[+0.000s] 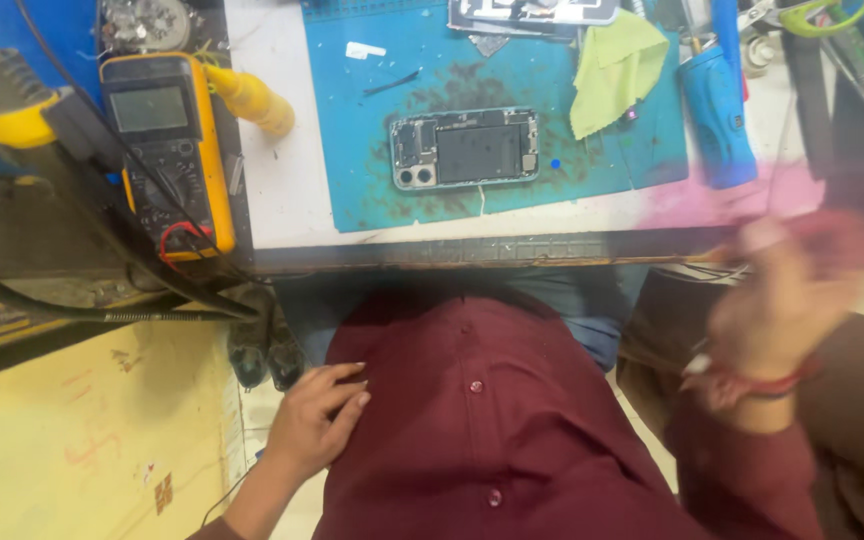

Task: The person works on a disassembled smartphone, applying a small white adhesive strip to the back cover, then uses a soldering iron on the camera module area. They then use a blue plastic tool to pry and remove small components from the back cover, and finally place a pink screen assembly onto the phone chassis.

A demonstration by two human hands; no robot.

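Observation:
My left hand (319,415) rests flat against my maroon shirt (492,420) at my side, fingers loosely apart, holding nothing. My right hand (787,300) is raised at the table's right edge and is blurred by motion; a red thread band circles its wrist, and I cannot tell whether it holds anything. An opened phone (465,148) with its back removed lies on a blue work mat (372,190), well away from both hands.
A yellow multimeter (164,150) with leads stands at the left. A yellow-green cloth (614,70) and a blue tool (717,110) lie right of the phone. Cables and equipment crowd the far right (852,90). The dark table edge (492,252) runs in front of me.

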